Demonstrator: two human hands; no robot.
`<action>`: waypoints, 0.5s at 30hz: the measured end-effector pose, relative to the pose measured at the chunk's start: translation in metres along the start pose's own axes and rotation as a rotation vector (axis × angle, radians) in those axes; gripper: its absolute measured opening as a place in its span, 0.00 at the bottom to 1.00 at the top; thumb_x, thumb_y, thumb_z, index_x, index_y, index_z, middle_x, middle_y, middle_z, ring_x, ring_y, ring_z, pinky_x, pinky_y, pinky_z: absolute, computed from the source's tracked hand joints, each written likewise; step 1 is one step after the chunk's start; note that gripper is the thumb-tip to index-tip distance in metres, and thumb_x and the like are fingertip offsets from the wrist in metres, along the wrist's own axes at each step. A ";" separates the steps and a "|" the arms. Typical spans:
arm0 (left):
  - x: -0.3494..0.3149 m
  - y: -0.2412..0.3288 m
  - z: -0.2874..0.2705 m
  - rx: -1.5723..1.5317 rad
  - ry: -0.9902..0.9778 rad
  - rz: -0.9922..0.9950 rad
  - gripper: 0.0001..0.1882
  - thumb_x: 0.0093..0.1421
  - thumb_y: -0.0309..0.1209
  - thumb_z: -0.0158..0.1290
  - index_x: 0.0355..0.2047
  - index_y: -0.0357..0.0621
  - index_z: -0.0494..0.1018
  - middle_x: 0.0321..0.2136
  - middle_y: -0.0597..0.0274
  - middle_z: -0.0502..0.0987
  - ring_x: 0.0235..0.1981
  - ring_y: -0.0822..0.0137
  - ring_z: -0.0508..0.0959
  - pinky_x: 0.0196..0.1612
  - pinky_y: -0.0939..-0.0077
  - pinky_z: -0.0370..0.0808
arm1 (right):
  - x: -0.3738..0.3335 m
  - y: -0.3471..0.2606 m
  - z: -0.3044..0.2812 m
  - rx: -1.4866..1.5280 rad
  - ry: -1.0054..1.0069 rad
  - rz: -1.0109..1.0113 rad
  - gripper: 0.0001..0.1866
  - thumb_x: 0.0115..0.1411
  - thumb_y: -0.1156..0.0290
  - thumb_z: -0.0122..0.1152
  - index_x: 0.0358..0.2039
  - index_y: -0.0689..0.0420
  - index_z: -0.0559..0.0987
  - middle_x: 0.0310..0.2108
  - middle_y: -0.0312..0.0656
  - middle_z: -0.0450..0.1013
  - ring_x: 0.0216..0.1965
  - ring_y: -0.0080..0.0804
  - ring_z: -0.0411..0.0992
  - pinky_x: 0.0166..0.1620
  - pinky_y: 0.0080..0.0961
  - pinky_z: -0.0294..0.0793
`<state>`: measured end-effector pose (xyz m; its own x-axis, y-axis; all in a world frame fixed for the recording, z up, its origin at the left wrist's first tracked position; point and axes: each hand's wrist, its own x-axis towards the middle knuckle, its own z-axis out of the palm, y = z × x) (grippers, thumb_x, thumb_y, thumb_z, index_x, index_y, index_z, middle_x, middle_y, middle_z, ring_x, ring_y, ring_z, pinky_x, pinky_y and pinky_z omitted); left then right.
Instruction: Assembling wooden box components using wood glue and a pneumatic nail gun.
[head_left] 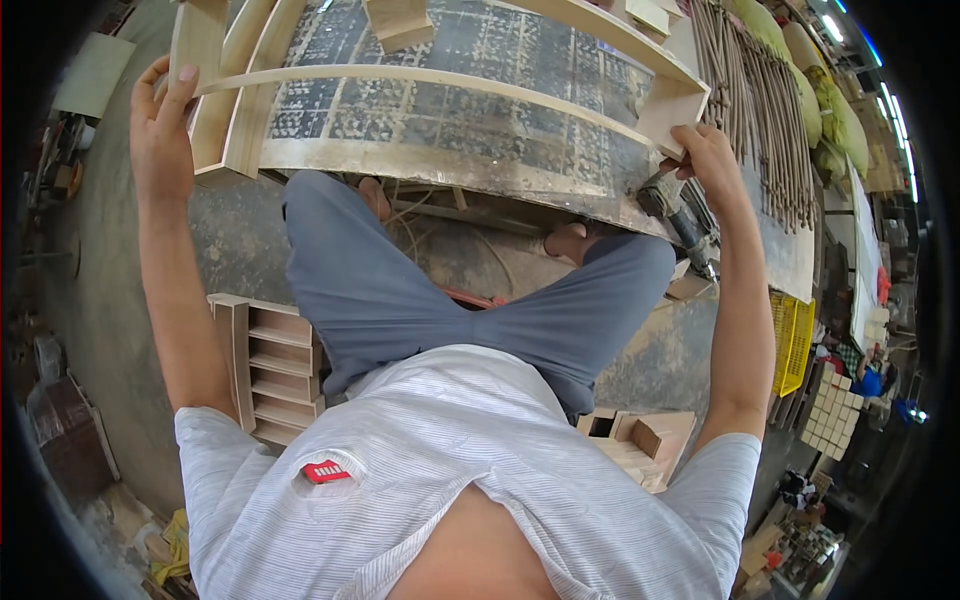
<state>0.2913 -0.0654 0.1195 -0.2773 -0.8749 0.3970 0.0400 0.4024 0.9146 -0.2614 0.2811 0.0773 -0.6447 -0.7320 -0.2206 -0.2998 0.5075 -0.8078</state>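
Observation:
A long thin wooden strip [430, 76] spans between my hands, bowed by the fisheye, in front of a pale wooden frame [670, 110] on the workbench. At the strip's left end my left hand [163, 130] is closed, its thumb pressed over the wood beside the frame's upright boards [245, 110]. My right hand [710, 165] pinches the strip's other end at the frame's near right corner, where the fingertips partly hide the contact. Just below that hand, a nail gun [685, 215] lies at the bench edge. Farther back, a small wooden block [400, 25] rests on the bench.
The worn, speckled workbench top [440, 125] ends above my knees. Bundled thin rods [755, 120] lie at the right, near a yellow plastic crate [793, 345]. A slatted wooden unit [280, 365] stands on the floor at my left, and wooden pieces [645, 440] lie at my right.

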 end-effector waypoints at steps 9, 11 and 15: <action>-0.022 -0.028 -0.022 -0.471 -0.025 -0.134 0.24 0.85 0.43 0.53 0.68 0.37 0.75 0.58 0.58 0.84 0.61 0.67 0.82 0.67 0.64 0.77 | 0.022 0.052 0.012 -0.022 -0.007 -0.055 0.22 0.73 0.60 0.62 0.41 0.72 0.84 0.29 0.49 0.84 0.27 0.34 0.85 0.29 0.31 0.77; -0.033 -0.057 -0.049 -0.023 -0.013 0.035 0.26 0.85 0.42 0.53 0.72 0.36 0.73 0.61 0.56 0.83 0.64 0.66 0.82 0.67 0.63 0.78 | 0.018 0.043 0.032 -0.067 0.011 -0.006 0.21 0.74 0.61 0.62 0.41 0.72 0.84 0.31 0.50 0.84 0.28 0.35 0.85 0.29 0.31 0.79; -0.067 -0.069 -0.051 -0.634 -0.005 -0.282 0.29 0.84 0.37 0.53 0.78 0.34 0.68 0.66 0.46 0.82 0.63 0.56 0.85 0.66 0.59 0.83 | 0.025 0.081 0.043 0.032 -0.012 -0.018 0.22 0.77 0.56 0.62 0.46 0.67 0.87 0.35 0.46 0.85 0.34 0.36 0.86 0.34 0.33 0.83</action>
<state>0.3559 -0.0480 0.0340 -0.3636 -0.9211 0.1390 0.5185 -0.0762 0.8517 -0.2711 0.2847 -0.0177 -0.6305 -0.7466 -0.2123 -0.2886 0.4794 -0.8288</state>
